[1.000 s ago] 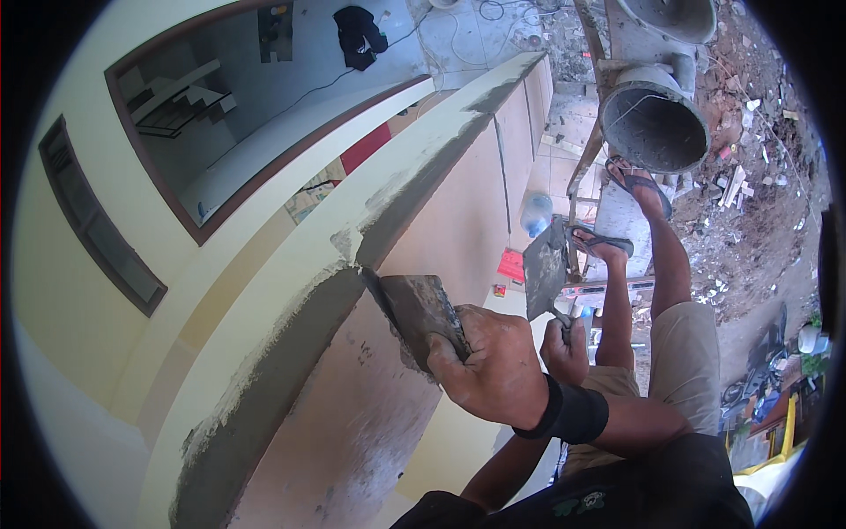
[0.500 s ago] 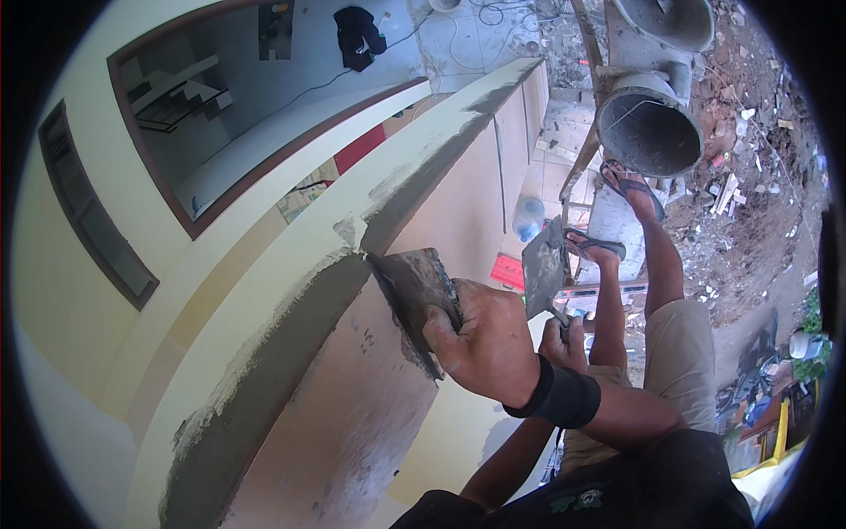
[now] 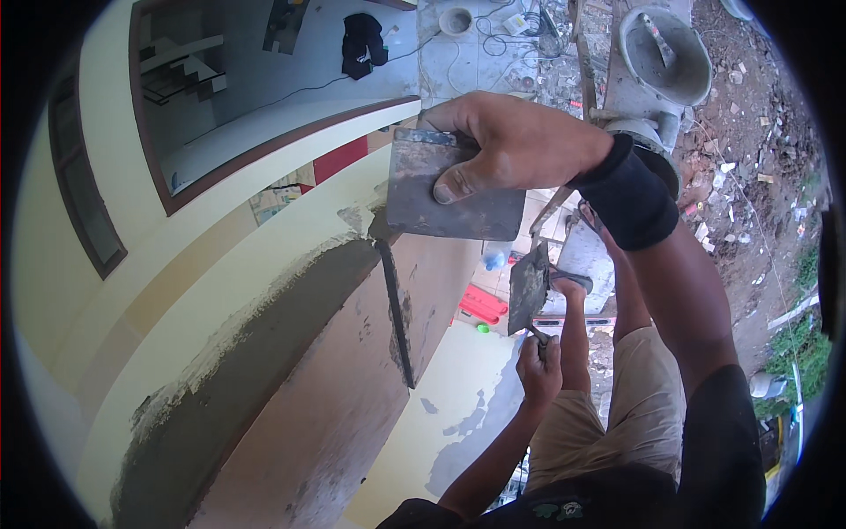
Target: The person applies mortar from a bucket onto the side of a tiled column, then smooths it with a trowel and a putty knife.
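Observation:
My right hand (image 3: 520, 141), with a black wristband (image 3: 626, 189), grips a flat rectangular steel float (image 3: 449, 198) smeared with grey mortar, held at the upper end of a wall ledge. Below it a band of wet grey mortar (image 3: 264, 353) runs along the ledge of the cream wall (image 3: 159, 291). My left hand (image 3: 539, 370) sits lower near my knee, closed on the handle of a pointed trowel (image 3: 527, 286) whose blade stands upright and carries mortar.
A window opening (image 3: 264, 88) with a dark frame lies above the ledge. Far below are a grey mixer drum (image 3: 665, 53), rubble, a red object (image 3: 482, 304) and a blue bottle (image 3: 495, 258) on the ground.
My right hand has lifted the float off the wet mortar and carried it up along the ledge. The left hand with the trowel stays about where it was.

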Action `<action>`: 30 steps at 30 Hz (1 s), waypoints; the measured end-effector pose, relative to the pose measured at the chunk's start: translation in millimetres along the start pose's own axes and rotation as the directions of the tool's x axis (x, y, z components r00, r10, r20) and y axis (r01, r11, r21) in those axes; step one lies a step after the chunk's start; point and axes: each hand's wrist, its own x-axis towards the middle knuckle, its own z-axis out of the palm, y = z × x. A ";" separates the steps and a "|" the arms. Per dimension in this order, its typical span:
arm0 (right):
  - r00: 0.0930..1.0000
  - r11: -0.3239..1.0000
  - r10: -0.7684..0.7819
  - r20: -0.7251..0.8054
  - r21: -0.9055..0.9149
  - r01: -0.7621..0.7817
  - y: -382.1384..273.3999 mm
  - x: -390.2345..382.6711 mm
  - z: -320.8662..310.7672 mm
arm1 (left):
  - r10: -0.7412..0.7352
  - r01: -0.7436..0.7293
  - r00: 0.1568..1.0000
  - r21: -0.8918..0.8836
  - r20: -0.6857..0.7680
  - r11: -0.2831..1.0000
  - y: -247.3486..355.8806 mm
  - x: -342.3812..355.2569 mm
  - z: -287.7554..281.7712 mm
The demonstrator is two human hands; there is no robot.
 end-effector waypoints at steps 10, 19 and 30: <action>0.970 0.979 0.172 0.174 -0.142 -0.148 5.9 48.0 5.3 | -0.126 0.127 0.992 -0.037 0.020 0.991 3.1 -4.8 -7.4; 0.944 0.868 0.322 0.078 -0.423 -0.261 7.5 58.2 16.2 | -0.068 0.068 0.998 -0.012 -0.017 0.998 1.0 -3.6 -1.9; 0.953 0.804 0.078 -0.291 -0.547 -0.233 7.8 43.2 15.0 | -0.050 0.050 0.999 -0.010 0.020 0.999 15.3 -2.2 1.0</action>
